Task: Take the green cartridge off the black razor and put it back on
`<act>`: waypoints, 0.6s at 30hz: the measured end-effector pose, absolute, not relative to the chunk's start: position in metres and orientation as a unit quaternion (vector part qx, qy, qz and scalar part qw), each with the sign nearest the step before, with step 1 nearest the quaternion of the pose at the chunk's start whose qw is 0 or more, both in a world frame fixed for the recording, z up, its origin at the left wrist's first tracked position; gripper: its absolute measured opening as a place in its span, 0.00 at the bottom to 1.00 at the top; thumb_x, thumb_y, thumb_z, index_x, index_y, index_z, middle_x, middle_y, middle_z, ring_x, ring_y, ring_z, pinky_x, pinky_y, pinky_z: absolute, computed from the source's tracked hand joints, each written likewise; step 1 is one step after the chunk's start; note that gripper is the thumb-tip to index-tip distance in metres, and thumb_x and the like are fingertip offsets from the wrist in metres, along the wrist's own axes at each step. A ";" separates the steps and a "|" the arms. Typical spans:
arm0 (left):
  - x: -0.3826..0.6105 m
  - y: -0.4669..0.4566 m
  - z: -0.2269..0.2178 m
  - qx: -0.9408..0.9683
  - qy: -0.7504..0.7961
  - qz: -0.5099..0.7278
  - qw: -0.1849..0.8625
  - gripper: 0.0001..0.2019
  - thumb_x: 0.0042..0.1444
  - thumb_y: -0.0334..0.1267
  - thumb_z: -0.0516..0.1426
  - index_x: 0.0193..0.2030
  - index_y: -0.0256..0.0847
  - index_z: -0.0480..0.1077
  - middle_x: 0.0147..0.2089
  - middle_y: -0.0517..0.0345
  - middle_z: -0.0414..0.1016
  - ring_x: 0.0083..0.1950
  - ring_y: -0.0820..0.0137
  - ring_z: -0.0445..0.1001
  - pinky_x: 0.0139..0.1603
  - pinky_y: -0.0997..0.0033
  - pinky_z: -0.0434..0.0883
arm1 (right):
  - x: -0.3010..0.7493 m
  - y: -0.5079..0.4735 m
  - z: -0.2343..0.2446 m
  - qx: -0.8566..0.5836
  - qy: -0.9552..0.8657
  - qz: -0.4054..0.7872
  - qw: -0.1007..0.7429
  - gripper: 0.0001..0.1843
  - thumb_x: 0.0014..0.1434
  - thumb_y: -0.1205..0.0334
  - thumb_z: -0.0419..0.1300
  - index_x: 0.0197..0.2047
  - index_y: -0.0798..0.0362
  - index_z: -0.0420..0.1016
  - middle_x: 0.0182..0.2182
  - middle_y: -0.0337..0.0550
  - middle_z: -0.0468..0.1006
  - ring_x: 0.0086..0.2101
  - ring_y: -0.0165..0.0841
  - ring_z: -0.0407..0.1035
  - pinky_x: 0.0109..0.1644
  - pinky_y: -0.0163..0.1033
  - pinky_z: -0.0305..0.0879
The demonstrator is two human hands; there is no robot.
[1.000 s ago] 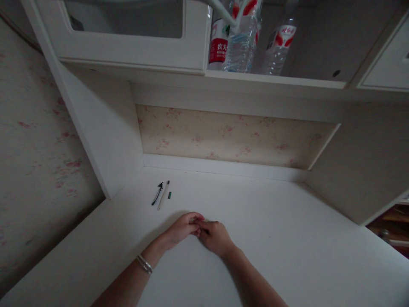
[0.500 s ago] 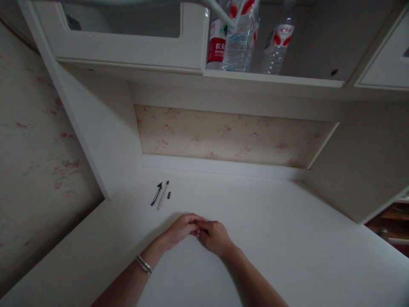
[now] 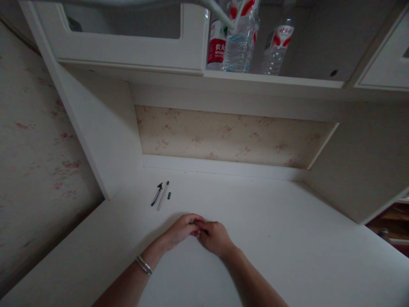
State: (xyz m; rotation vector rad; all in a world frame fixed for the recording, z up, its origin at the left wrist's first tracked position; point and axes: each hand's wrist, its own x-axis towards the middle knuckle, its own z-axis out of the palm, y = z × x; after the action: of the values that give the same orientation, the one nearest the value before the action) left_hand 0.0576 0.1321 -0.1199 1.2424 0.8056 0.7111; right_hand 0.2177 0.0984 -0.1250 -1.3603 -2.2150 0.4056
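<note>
From where the left hand (image 3: 182, 229) and right hand (image 3: 216, 238) meet, with 12 at the back, open counter (image 3: 255, 221) runs from 12 round to 3. Paths there end at the back ledge (image 3: 223, 165) at 12 and the right side panel (image 3: 345, 170) between 2 and 3. Between 10 and 11, a black tool (image 3: 156, 195), pale stick (image 3: 162, 198) and small green piece (image 3: 169, 195) block a low sweep; the left side panel (image 3: 105, 136) stands beyond. The overhead cabinet (image 3: 191, 57) restricts lifting at 12. Forearms bar 8 and 4:30, leaving 6 open.
</note>
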 end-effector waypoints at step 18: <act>0.059 0.131 -0.118 0.560 0.363 0.317 0.674 0.16 0.42 0.31 0.56 0.40 0.32 0.72 0.32 0.54 0.74 0.31 0.71 0.70 0.36 0.69 0.66 | 0.216 0.095 -0.119 -0.517 -0.811 0.153 0.229 0.11 0.57 0.66 0.54 0.38 0.46 0.76 0.32 0.35 0.78 0.31 0.31 0.70 0.33 0.31 0.57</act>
State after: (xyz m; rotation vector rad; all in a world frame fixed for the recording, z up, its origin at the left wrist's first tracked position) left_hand 0.0585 0.1313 -0.1183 1.2614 0.8166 0.7130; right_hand 0.2161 0.0952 -0.1188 -1.4219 -2.2307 0.4222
